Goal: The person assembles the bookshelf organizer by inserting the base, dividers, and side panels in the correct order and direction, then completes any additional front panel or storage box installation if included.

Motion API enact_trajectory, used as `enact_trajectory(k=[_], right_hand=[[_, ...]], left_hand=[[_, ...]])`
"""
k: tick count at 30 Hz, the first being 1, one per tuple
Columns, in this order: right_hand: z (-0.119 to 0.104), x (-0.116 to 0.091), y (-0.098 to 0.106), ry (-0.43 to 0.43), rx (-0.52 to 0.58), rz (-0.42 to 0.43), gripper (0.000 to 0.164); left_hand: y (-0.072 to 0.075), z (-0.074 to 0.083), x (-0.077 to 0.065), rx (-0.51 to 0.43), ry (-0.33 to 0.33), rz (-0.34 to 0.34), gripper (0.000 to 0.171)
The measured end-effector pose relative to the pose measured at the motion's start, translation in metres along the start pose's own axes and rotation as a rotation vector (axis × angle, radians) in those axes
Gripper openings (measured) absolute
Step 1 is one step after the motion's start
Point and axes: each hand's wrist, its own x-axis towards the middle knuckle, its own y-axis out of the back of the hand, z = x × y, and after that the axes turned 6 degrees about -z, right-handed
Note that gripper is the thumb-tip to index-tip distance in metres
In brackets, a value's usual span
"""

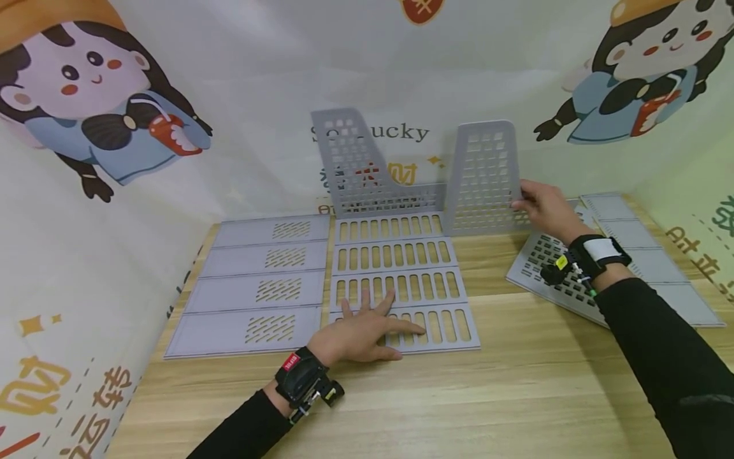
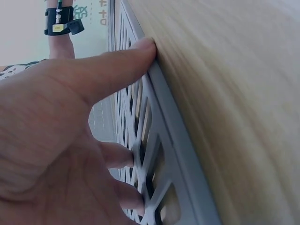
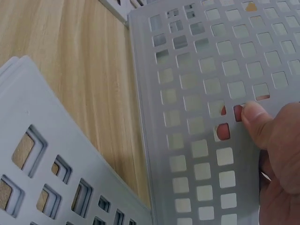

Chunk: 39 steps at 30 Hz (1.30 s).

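My left hand lies with fingers spread on the near part of a grey slotted panel, which is flat on the table. Along the panel's front edge rests the left thumb. With thumb and fingers, my right hand pinches the side edge of an upright grey perforated panel. To its left, a second upright perforated panel with a sloping cut-out stands at the slotted panel's far end. Whether the upright pieces are joined to it cannot be told.
Left of the slotted panel lies a grey panel with slanted slots. Stacked perforated pieces and another flat panel lie under and beside my right forearm. A printed cloth backdrop borders the wooden table.
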Motion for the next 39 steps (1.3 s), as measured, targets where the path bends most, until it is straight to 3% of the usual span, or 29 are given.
enact_trajectory(k=[7,19,30,35,39], right_hand=[[-0.004,0.004,0.003,-0.004,0.009,-0.067,0.014],[-0.001,0.0,0.003,-0.063,0.011,-0.069,0.023],[-0.005,0.008,-0.004,-0.029,0.0,-0.044,0.008],[-0.009,0.023,-0.016,-0.006,0.029,-0.059,0.023],[-0.027,0.041,-0.042,0.07,0.08,-0.082,0.031]], left_hand=[[-0.002,-0.001,-0.001,-0.016,-0.019,0.002,0.05],[0.0,-0.002,-0.001,-0.013,0.0,-0.005,0.054],[0.006,-0.002,0.001,-0.035,-0.02,-0.046,0.045],[0.007,-0.001,0.002,-0.018,-0.016,-0.056,0.045],[0.007,0.0,0.002,-0.026,-0.021,-0.066,0.045]])
